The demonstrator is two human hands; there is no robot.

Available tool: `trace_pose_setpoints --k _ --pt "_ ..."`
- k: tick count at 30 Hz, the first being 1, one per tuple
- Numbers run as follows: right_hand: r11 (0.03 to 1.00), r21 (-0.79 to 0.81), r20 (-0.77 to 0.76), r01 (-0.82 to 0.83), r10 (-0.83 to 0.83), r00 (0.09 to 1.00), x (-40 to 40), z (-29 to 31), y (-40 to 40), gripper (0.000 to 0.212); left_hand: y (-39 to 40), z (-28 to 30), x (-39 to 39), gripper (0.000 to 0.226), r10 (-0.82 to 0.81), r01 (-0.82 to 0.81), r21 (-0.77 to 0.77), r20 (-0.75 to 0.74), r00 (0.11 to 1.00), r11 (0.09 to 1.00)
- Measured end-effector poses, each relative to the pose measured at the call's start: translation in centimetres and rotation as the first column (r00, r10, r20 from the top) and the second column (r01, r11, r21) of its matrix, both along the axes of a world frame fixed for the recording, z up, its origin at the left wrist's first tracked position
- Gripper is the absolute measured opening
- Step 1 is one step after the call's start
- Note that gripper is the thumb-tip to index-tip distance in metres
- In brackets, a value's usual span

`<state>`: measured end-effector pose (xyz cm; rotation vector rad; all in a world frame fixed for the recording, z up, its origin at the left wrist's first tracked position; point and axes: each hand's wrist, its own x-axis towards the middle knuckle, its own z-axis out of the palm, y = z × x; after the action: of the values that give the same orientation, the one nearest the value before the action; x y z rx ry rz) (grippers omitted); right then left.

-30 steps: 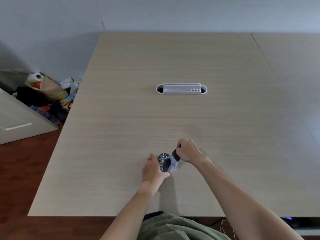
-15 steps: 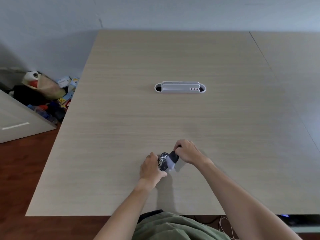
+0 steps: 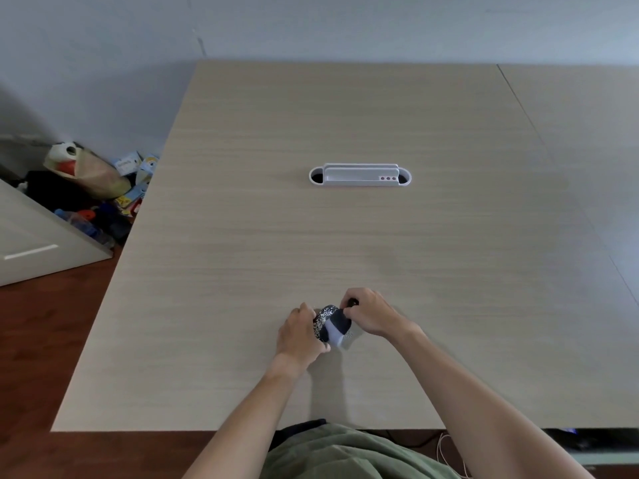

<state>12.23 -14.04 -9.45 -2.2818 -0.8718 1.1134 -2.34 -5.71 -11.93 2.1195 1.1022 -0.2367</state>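
A small soft bundle of cloth (image 3: pixel 331 323), speckled black and white on one side and dark grey and pale grey on the other, sat near the front edge of the big light wooden table (image 3: pixel 345 236). Both hands were close together on it. The left hand (image 3: pixel 300 335) was curled around the speckled side and held it tight. The right hand (image 3: pixel 372 314) pinched the dark top end of the bundle with bent fingers. The bundle was between the two hands and touched both of them. I could not tell if it rested on the table or was lifted a tiny bit. Far back in the middle of the table was a long white plastic tray (image 3: pixel 359 177) with round ends. On the floor to the left lay a messy pile of bags and boxes (image 3: pixel 96 188), beside a white cupboard (image 3: pixel 34 243). Green cloth (image 3: pixel 345 454) showed at the bottom.
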Motion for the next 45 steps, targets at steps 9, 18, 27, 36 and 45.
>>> trace_pose_setpoints --k 9,18,27,36,45 --pt "0.984 0.065 0.052 0.164 -0.167 0.985 0.4 0.3 -0.6 0.025 0.8 0.0 0.0 0.059 -0.08 0.08 0.015 -0.008 0.997 0.997" --pt "0.978 0.023 0.12 0.209 -0.21 0.97 0.6 0.0 -1.1 0.024 1.2 -0.2 0.0 0.059 -0.116 0.116 0.014 -0.027 0.993 0.993" --pt "0.983 -0.036 0.137 0.181 -0.174 0.975 0.2 -0.3 -1.7 0.026 1.4 0.0 -0.1 0.06 -0.111 0.112 0.019 -0.036 0.993 0.994" --pt "0.985 -0.061 0.139 0.163 -0.153 0.978 0.2 -0.4 -1.7 0.024 1.2 0.0 -0.1 0.057 -0.116 0.117 0.03 -0.026 0.993 0.993" --pt "0.996 0.016 0.06 0.092 -0.093 0.994 -0.2 0.0 -0.3 0.022 1.8 0.0 0.2 0.056 -0.16 0.16 0.002 -0.008 0.987 0.987"
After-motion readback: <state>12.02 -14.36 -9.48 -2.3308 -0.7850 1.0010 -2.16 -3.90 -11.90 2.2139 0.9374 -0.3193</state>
